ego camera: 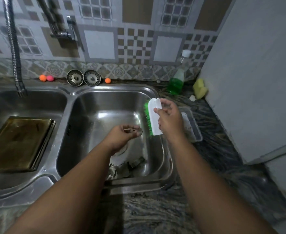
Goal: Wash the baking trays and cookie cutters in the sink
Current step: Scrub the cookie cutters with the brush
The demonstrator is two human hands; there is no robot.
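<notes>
Left grip (122, 135) is over the right basin (91, 105), fingers curled, pinching 1 small cookie cutter (132, 131) at the fingertips. Its shape is too blurred to read.

Right grip (170, 117) is clenched on the scrub brush (153, 119). White back faces the camera, green bristles point left toward the cutter. Brush is roughly upright, just above the basin's right rim, near the cookie cutter but not touching it.

Loose cutters (127, 166) lie heaped on the right basin floor near the front wall, partly hidden by the left forearm.

Baking trays (19, 142), a gold-coloured stack, sit tilted in the left basin (37, 102); can't tell how many. Hose faucet (14, 53) hangs over that basin.

2 sink strainers (75, 80) stand against the backsplash behind the divider. Beside them are 2 orange balls (42, 78) and 1 pink ball (50, 78).

On the surface (214, 149):
- green soap bottle (176, 80) behind the sink's right corner
- yellow sponge (200, 88) in the wall corner
- clear plastic container (192, 125) just right of the sink, partly behind the right grip
</notes>
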